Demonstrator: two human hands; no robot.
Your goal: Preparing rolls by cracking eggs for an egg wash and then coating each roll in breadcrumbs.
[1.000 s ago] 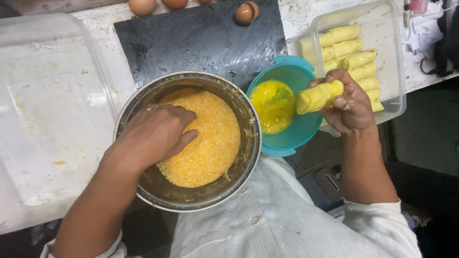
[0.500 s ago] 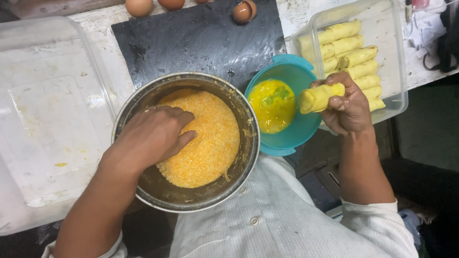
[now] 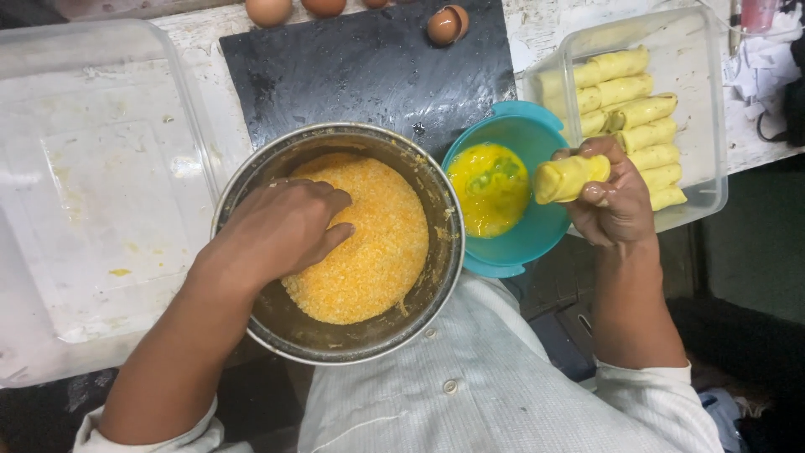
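The right hand (image 3: 616,201) is clamped on a roll (image 3: 572,177) over the egg bowl (image 3: 511,243). The left hand (image 3: 281,231), fingers together, presses into crumbs (image 3: 377,252). A loose grip could drop the roll and splash egg.

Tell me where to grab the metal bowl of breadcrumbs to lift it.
Grip the metal bowl by its rim at the near edge, coming from the body side: the left hand fills the middle, and the teal bowl crowds the right side.
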